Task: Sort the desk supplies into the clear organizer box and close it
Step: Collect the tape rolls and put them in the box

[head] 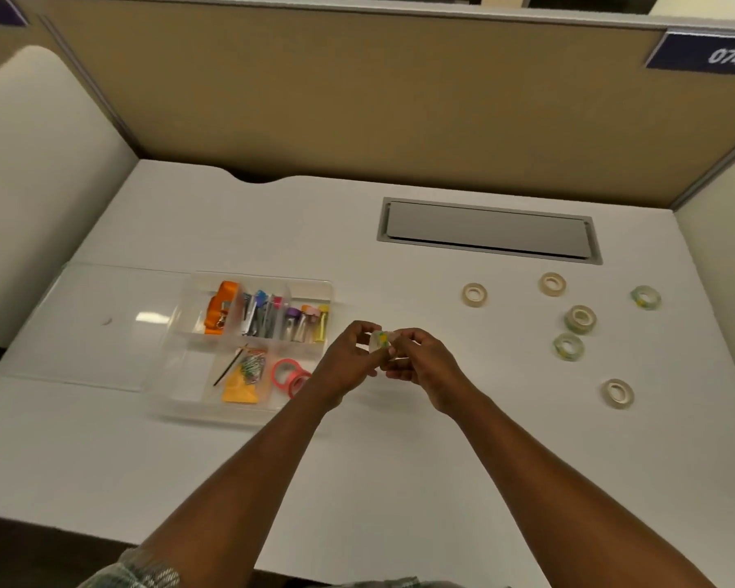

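Even overhead light, moderately bright. The desk [399, 481] reads flat white, with faint soft shadows beside my forearms. One glare patch on the clear lid [151, 318]. The tape roll [380, 339] between my left hand [349, 358] and right hand [425, 367] is smeared and soft. The partition [357, 99] bows at the frame edges; lower left corner dim.

Organizer box [179, 375] left on desk [357, 481]; tape rolls [580, 319] right.
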A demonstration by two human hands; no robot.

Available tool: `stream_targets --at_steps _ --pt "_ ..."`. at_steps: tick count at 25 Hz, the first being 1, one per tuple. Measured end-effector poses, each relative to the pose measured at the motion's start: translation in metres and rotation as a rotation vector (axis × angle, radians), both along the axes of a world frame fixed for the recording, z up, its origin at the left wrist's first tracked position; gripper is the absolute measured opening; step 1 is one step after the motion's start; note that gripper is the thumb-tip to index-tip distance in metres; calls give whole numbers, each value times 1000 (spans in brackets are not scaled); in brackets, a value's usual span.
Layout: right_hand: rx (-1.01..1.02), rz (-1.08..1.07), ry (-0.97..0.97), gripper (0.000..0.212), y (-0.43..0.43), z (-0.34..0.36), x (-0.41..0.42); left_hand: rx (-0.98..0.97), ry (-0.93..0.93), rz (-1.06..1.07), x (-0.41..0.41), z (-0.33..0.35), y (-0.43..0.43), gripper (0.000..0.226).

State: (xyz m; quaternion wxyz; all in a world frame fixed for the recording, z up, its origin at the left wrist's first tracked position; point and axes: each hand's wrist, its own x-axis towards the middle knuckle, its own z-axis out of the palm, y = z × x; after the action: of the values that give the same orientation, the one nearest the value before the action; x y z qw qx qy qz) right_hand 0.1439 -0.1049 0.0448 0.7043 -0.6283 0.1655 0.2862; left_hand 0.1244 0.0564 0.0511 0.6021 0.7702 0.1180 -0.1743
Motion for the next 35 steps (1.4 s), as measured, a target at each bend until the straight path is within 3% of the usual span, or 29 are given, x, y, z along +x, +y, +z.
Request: stream_targets --at_steps 6,9,11,13,16,25,28,31,35 --pt "-119 211 -80 36 88 8 0 198 -157 40 -13 16 88 42" --pt "-558 276 -477 28 104 0 -7 310 -230 122 -14 15 124 43" --pt "-832 396 -760 41 94 -9 -13 398 -238 178 -14 13 137 46" --pt "-953 510 -747 60 89 -23 -22 515 -212 207 -17 7 159 49" --pt "-978 670 -688 71 154 -48 -40 669 -64 253 -44 -18 258 52" --pt "-989 631 -693 71 146 -61 -42 999 22 -136 -50 -47 277 52" --pt "-983 629 -700 71 145 -61 -42 1028 54 -210 -48 -49 275 58" --pt "-958 617 -704 71 145 -58 -40 1009 53 -195 -47 -49 274 61" --pt "-916 560 -744 75 136 -53 -41 1006 -93 -32 -44 -37 266 49"
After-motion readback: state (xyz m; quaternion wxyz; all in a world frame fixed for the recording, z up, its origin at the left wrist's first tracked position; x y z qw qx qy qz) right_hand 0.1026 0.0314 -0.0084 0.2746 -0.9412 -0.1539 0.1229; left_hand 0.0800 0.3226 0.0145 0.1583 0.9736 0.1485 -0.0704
